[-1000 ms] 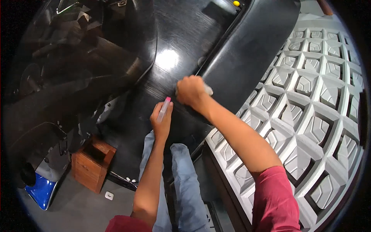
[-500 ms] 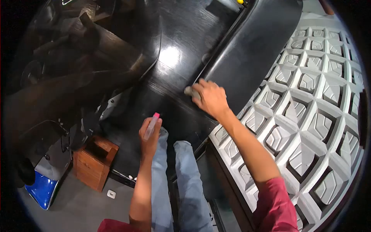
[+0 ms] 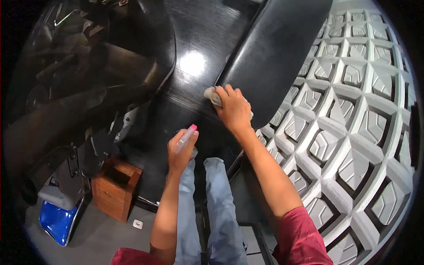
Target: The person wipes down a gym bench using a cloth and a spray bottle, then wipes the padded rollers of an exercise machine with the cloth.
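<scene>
Around the two hands are several large things. A dark, glossy panel [image 3: 101,99] fills the left of the view, its curved edge bordering the black surface [image 3: 185,95], which carries one bright patch of glare. On the right, one long black pad [image 3: 276,53] slants down toward the hands, and beyond it stands one pale lattice wall [image 3: 349,128] of many repeated cells, too many and too cropped to count surely. The right hand [image 3: 234,108] is curled over one crumpled, light-coloured cloth [image 3: 212,94], gripping it at the lower end of the pad, near where pad and black surface meet; part of the cloth shows past the fingers on the left and a bit on the right. The pad's rounded edge rises right beside this hand. The left hand [image 3: 180,154] is closed around one slim, clear container [image 3: 184,141] with one pink end [image 3: 193,127], held tilted, upper end to the right, apart from the cloth. Two legs in light blue jeans [image 3: 221,198] extend below the hands, between two dark red sleeves [image 3: 304,236]. At lower left are one open wooden box [image 3: 110,196], one blue object [image 3: 57,221], and one small white piece [image 3: 138,224] on the grey floor [image 3: 108,240].
</scene>
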`<action>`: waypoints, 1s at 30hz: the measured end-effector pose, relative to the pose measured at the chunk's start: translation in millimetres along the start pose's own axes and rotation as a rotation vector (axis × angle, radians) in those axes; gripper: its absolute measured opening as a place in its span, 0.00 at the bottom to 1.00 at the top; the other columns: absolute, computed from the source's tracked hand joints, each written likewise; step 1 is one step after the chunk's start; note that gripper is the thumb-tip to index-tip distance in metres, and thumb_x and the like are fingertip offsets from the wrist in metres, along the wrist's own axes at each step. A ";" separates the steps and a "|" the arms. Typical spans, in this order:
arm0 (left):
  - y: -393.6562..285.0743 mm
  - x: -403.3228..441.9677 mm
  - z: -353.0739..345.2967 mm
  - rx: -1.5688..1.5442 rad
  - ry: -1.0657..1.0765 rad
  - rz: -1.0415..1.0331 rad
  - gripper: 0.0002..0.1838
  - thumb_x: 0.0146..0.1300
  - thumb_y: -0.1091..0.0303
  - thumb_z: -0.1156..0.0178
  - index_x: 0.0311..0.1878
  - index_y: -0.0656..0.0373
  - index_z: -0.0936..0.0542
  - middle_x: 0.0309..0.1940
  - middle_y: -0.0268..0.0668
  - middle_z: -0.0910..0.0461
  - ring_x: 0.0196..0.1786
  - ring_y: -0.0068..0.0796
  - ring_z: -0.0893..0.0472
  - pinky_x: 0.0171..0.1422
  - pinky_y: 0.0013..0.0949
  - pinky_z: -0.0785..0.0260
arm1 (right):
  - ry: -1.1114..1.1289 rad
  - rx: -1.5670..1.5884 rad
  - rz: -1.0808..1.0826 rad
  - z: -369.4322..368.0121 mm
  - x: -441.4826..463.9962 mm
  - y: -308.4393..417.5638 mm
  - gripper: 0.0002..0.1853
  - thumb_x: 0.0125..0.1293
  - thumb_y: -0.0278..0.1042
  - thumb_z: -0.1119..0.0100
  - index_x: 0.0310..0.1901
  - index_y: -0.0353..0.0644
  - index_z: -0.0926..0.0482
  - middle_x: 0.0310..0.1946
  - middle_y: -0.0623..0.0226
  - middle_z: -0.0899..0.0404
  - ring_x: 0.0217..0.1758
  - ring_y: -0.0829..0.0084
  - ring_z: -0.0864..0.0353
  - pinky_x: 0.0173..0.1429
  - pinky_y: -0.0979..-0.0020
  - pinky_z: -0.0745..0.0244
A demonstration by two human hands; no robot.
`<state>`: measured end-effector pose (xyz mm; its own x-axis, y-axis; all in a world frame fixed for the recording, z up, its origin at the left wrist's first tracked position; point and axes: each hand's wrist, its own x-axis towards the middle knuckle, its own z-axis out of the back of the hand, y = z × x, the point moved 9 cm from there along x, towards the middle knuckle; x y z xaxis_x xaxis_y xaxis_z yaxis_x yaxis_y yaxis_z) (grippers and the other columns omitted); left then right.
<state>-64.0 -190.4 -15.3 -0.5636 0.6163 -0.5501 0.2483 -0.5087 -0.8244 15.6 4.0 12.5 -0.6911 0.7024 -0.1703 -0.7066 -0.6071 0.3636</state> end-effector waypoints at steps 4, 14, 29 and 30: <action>-7.7 12.2 -2.9 0.002 0.022 -0.016 0.12 0.67 0.63 0.32 0.34 0.64 0.17 0.23 0.27 0.25 0.29 0.12 0.30 0.33 0.25 0.36 | -0.005 0.028 -0.148 9.9 -46.3 -42.0 0.22 0.57 0.33 0.29 0.53 0.49 0.25 0.45 0.69 0.22 0.49 0.57 0.20 0.48 0.55 0.20; -42.7 63.4 -35.6 -0.040 0.148 0.126 0.24 0.70 0.49 0.38 0.32 0.63 0.13 0.23 0.33 0.17 0.18 0.18 0.27 0.26 0.26 0.36 | -0.300 0.172 -0.377 7.3 -55.4 -47.1 0.22 0.56 0.33 0.29 0.53 0.50 0.26 0.44 0.64 0.25 0.51 0.56 0.22 0.49 0.52 0.21; -64.1 131.5 -202.0 0.322 0.799 0.238 0.30 0.68 0.40 0.42 0.38 0.63 0.12 0.22 0.35 0.17 0.24 0.26 0.16 0.20 0.29 0.33 | -0.455 0.215 -0.630 28.7 -93.3 -150.2 0.20 0.62 0.34 0.33 0.54 0.43 0.25 0.48 0.57 0.23 0.52 0.51 0.22 0.55 0.54 0.27; -68.2 131.5 -201.6 0.333 0.804 0.239 0.30 0.68 0.40 0.42 0.38 0.63 0.12 0.22 0.35 0.17 0.24 0.26 0.16 0.20 0.29 0.33 | -0.525 0.201 -0.652 29.9 -92.4 -146.4 0.20 0.61 0.33 0.33 0.54 0.42 0.25 0.48 0.57 0.23 0.52 0.51 0.22 0.56 0.54 0.27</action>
<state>3.7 46.6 -58.4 0.2254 0.6422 -0.7326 -0.0236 -0.7482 -0.6631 187.5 39.1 2.4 0.0385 0.9989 0.0261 -0.8635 0.0201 0.5040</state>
